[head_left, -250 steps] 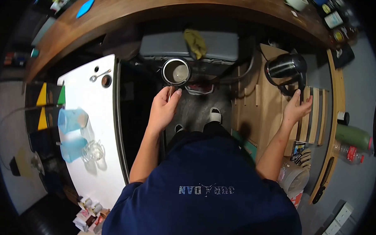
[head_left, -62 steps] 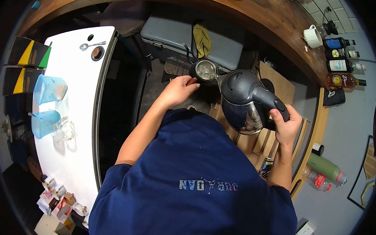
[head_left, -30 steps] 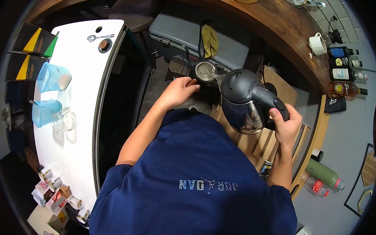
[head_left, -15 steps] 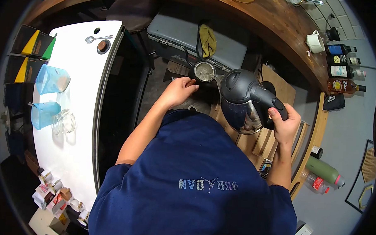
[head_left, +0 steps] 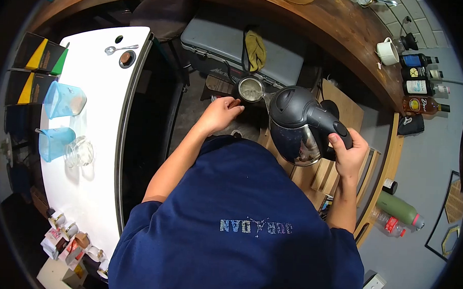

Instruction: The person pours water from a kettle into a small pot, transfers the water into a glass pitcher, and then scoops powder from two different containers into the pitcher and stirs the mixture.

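Note:
My right hand (head_left: 349,153) is closed around the black handle of an electric kettle (head_left: 293,121), which has a dark lid and a shiny metal body. The kettle tilts left, with its spout at the rim of a round, dark-sided pot (head_left: 251,89). Pale, cloudy liquid shows inside the pot, and a stream of water seems to run into it from the spout. My left hand (head_left: 221,114) is at the pot's near left side, its fingers curled on what looks like a brown handle. That grip is partly hidden by the fingers.
A white fridge top (head_left: 99,124) at left bears a spoon (head_left: 120,49), a dark lid with a brown knob (head_left: 126,59), blue containers (head_left: 56,143) and a glass jar (head_left: 79,151). Behind the pot is a grey cooler (head_left: 215,37). Bottles (head_left: 422,88) and a white mug (head_left: 387,51) stand right.
The kettle and my right hand have shifted very slightly left. My left hand has barely moved, and the spout stays at the pot's rim.

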Motion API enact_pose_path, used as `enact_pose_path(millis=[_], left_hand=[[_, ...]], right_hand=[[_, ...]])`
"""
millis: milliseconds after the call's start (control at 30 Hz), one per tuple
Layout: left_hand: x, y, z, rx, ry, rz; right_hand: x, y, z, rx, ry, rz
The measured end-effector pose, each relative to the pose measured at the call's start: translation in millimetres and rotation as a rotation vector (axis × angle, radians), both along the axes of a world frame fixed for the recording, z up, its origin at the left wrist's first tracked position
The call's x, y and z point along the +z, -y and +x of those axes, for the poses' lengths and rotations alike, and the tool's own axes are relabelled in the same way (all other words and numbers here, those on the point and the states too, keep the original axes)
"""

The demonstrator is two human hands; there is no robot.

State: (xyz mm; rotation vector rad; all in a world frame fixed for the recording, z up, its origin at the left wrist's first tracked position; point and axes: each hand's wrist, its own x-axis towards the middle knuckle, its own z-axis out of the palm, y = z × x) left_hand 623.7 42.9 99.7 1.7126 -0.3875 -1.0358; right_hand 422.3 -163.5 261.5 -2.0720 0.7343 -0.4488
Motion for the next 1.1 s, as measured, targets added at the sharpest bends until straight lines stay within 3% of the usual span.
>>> enact_pose_path(millis=[633, 1100], left_hand=[[-20, 3, 4, 0.029, -0.005, 0.016], [-6, 12, 3, 0.011, -0.003, 0.024]], right_hand=[[-7, 4, 2, 0.013, 0.019, -0.012], [-7, 4, -3, -0.021, 0.015, 0.004]])
